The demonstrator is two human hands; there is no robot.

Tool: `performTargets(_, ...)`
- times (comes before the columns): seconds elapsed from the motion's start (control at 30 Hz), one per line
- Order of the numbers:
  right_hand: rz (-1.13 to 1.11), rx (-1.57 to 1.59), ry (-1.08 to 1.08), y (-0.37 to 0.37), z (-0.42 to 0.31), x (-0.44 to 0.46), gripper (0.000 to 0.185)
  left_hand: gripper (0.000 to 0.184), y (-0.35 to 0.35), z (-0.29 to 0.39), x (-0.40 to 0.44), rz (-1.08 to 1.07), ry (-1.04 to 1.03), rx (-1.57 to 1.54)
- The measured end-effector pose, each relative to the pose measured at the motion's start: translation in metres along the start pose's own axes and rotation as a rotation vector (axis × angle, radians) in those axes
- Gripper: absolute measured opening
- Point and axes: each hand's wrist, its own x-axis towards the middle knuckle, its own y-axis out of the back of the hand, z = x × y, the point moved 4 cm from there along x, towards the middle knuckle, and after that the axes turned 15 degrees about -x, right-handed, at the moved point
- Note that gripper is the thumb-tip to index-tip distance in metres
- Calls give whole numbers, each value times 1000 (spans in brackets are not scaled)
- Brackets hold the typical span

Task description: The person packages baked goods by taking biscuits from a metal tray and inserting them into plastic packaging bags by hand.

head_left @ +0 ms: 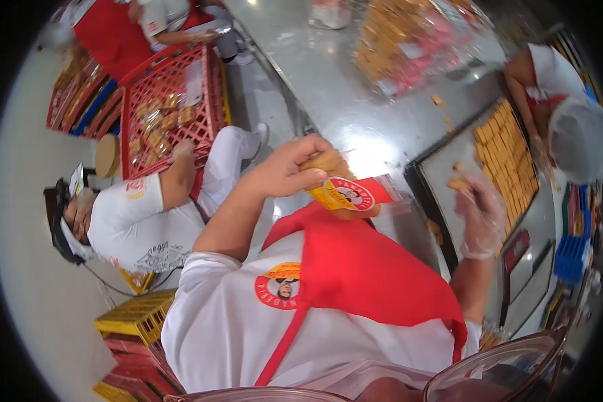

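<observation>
My left hand (291,167), bare, is closed around a clear plastic bag (342,191) with a yellow and red printed label. Tan baked pieces show inside the bag, which is held tilted in front of my chest. My right hand (481,213) wears a clear plastic glove. Its fingers pinch a small tan biscuit (457,183) above a dark-edged baking tray (442,177). Rows of rectangular biscuits (506,161) fill the tray's far right part, beyond my right hand.
Packed bags of biscuits (402,47) are heaped on the metal table (328,100). Crumbs lie near the tray. At left, a co-worker (147,214) reaches into a red crate (171,74) holding bagged goods. Another person (539,80) stands at the right, beside a whitish translucent container (579,137).
</observation>
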Motion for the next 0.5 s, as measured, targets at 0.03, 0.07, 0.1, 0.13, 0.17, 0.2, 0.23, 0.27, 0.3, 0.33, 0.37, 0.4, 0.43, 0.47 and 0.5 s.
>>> performTargets(0.03,-19,78,126,-6,-26,1,20,28,-2,0,2,5,23,35)
performTargets(0.07,-16,154,289,-13,-38,0,25,28,-5,0,4,-16,-6,70)
performTargets(0.1,-13,44,372,-18,-47,1,27,28,-7,1,6,-34,-39,108)
performTargets(0.13,-42,-91,469,-18,-72,4,24,29,-5,3,8,-46,-73,143)
performTargets(0.17,-158,-48,427,-26,-69,8,23,29,-6,4,10,-57,-123,141)
performTargets(0.2,-128,-124,537,-27,-70,10,23,29,-8,4,10,-58,-130,104)
performTargets(0.23,-101,-199,651,-29,-72,13,23,29,-9,5,10,-53,-138,69)
performTargets(0.27,-79,-274,770,-30,-75,13,23,28,-9,7,9,-43,-146,36)
performTargets(0.3,-62,-271,715,-29,-74,10,25,29,-9,6,10,-60,-110,-23)
performTargets(0.33,-4,-297,779,-28,-79,10,26,30,-9,4,9,-75,-72,-82)
performTargets(0.37,52,-319,842,-27,-86,9,26,31,-10,2,8,-87,-33,-141)
performTargets(0.4,110,-340,904,-26,-92,7,27,31,-12,-1,6,-111,20,-141)
performTargets(0.43,110,-344,910,-28,-93,7,27,31,-14,-3,5,-137,76,-141)
performTargets(0.47,112,-348,914,-30,-93,9,28,31,-17,-5,4,-165,133,-141)
performTargets(0.5,115,-353,918,-31,-93,9,28,29,-21,-2,6,-176,71,-85)
